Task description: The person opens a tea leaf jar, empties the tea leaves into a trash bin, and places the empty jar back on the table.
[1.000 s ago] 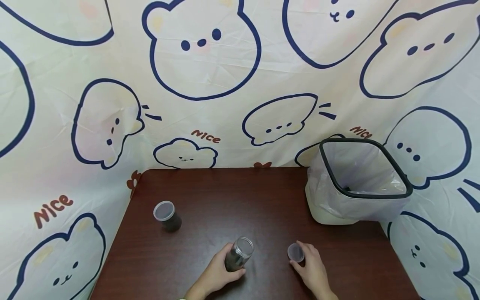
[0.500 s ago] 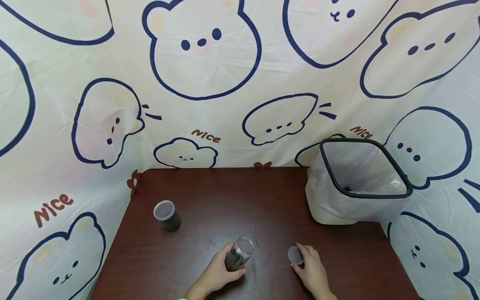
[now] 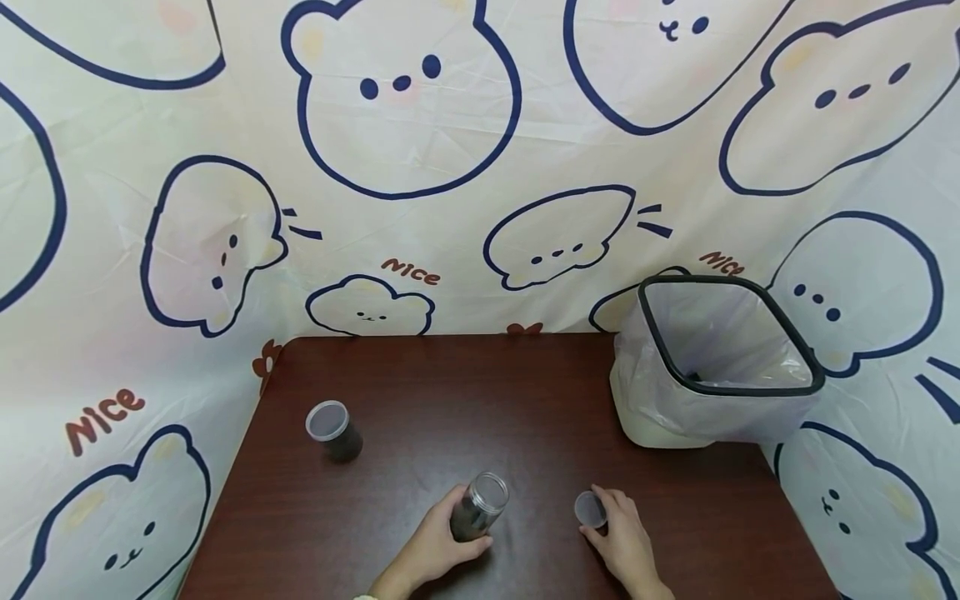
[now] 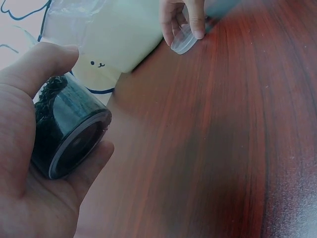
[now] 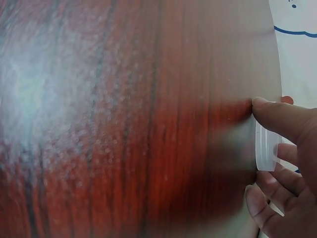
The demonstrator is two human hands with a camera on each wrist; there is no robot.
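Note:
My left hand [image 3: 433,543] grips a clear jar [image 3: 474,512] with its threaded mouth uncovered, tilted up toward the right in the head view. Dark, shredded-looking contents show through its wall in the left wrist view, where its round base [image 4: 81,144] faces the camera. To the right, my right hand [image 3: 627,537] pinches a small translucent plastic lid [image 3: 590,509] between thumb and fingers. From the right wrist camera the lid [image 5: 266,148] appears edge-on, its ribbed side visible, held above the brown tabletop.
A second jar [image 3: 343,444] with dark contents stands at the left of the brown table [image 3: 450,392], a pale lid [image 3: 327,421] on top. At the back right is a cream bin [image 3: 652,421] lined with a plastic bag under a black rim. A patterned cloth [image 3: 465,242] hangs behind.

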